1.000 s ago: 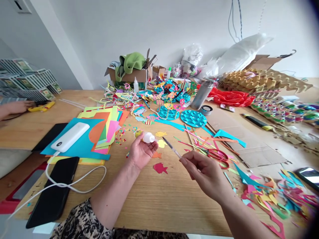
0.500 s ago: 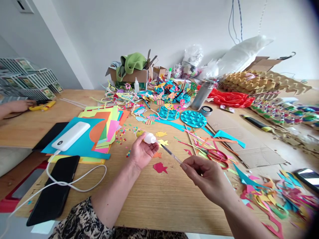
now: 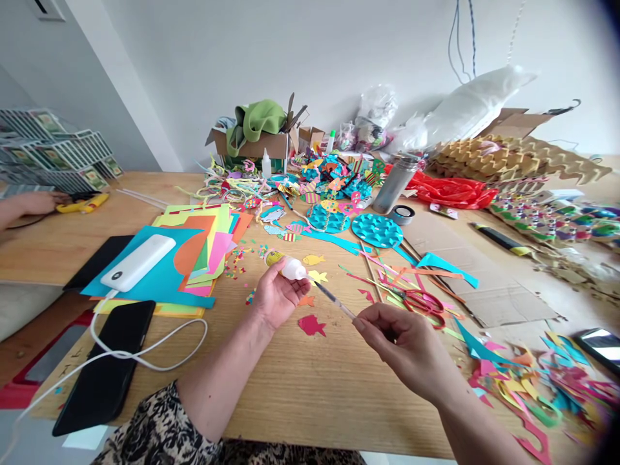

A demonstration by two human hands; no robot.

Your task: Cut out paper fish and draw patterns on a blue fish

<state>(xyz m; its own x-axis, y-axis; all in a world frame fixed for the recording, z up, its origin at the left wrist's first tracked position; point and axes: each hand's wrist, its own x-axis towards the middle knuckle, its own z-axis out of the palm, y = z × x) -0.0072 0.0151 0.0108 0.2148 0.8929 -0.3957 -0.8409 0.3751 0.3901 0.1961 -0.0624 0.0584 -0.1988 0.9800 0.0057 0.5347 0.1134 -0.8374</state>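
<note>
My left hand (image 3: pixel 278 298) is wrapped round a small white glue bottle (image 3: pixel 293 268) with a yellow label, tilted so its nozzle faces right. Between thumb and fingers, my right hand (image 3: pixel 400 339) pinches a slim pen-like stick (image 3: pixel 339 303) with a dark front part and a clear shaft. Its tip is at the bottle's nozzle; whether they touch I cannot tell. Around the bottle lie paper fish: a yellow one (image 3: pixel 314 259), a pale yellow one (image 3: pixel 318 277), an orange one (image 3: pixel 306 301) partly hidden by my left fingers, and a red one (image 3: pixel 311 325) nearer me.
Red-handled scissors (image 3: pixel 422 303) lie among paper strips on the right. Coloured paper sheets (image 3: pixel 194 258) carry a white power bank (image 3: pixel 140 261), its cable looping over a black phone (image 3: pixel 104 371). A metal flask (image 3: pixel 394 185) stands behind. Another person's hand (image 3: pixel 46 203) is far left, near yellow-handled pliers (image 3: pixel 84 204).
The view has shifted very slightly. Both hands keep their hold on the bottle and the stick, with almost no movement between them.
</note>
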